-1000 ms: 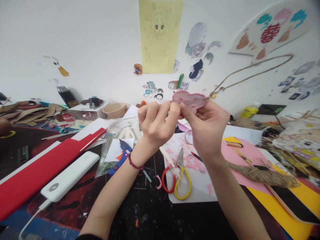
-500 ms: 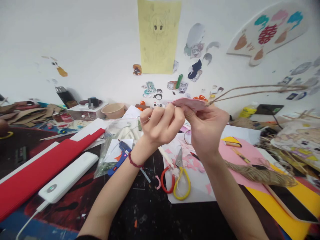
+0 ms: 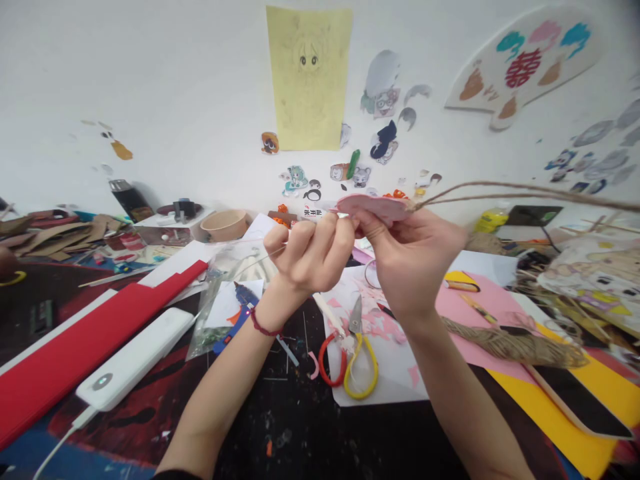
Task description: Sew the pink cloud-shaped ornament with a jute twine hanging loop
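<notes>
My right hand (image 3: 417, 260) is closed in a pinch on a flat pink piece (image 3: 375, 207), held up above the table. A loop of brown twine (image 3: 480, 190) sticks out from the piece's right end and runs to the right edge of the view. My left hand (image 3: 315, 250) is curled at the piece's left end, its fingertips hidden behind the knuckles. What it grips cannot be made out; a faint thin line shows near its thumb side. Below the hands lie scissors (image 3: 356, 370) with one red and one yellow handle.
A blue glue gun (image 3: 235, 327) lies left of the scissors, by a clear plastic bag (image 3: 200, 340). Further left are a white power bank (image 3: 135, 360) with a cable and a red strip (image 3: 90, 333). At right lie a twine bundle (image 3: 515, 347) and a phone (image 3: 580, 400).
My left hand has shifted slightly left, and my right hand slightly right. The twine loop now swings out to the right edge. The view has moved a little.
</notes>
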The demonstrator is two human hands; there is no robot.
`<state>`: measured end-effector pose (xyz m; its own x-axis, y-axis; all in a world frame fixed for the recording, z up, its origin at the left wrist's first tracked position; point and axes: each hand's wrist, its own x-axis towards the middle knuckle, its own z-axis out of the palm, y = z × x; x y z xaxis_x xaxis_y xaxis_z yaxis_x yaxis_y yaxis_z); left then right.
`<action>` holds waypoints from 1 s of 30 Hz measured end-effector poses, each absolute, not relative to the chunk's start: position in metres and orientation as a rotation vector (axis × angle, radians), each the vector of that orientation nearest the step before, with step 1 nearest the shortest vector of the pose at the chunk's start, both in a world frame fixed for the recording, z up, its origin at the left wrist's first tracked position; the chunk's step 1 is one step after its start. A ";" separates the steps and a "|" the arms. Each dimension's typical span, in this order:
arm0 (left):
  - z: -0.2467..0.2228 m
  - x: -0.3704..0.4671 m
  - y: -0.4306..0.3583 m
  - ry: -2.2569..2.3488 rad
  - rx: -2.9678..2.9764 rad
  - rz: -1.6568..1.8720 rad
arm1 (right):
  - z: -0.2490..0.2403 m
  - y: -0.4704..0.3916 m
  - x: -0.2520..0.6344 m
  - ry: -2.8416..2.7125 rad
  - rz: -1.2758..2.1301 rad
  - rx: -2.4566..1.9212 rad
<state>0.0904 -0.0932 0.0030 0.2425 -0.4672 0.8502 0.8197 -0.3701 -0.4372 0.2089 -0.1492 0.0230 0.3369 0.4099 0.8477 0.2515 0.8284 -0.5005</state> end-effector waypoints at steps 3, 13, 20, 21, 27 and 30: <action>0.000 0.092 -0.091 -0.388 -1.372 -1.453 | 0.021 -0.148 0.209 -1.252 0.139 -0.625; -0.008 0.095 -0.089 -0.519 -1.534 -1.587 | 0.016 -0.142 0.209 -1.295 0.210 -0.645; -0.001 0.099 -0.095 -0.458 -1.353 -1.543 | 0.017 -0.143 0.208 -1.278 0.147 -0.628; 0.000 0.100 -0.096 -0.464 -1.352 -1.543 | 0.017 -0.143 0.207 -1.277 0.147 -0.631; 0.000 0.103 -0.096 -0.446 -1.351 -1.611 | 0.015 -0.143 0.204 -1.271 0.219 -0.567; 0.000 0.103 -0.096 -0.442 -1.414 -1.654 | 0.018 -0.142 0.207 -1.279 0.270 -0.587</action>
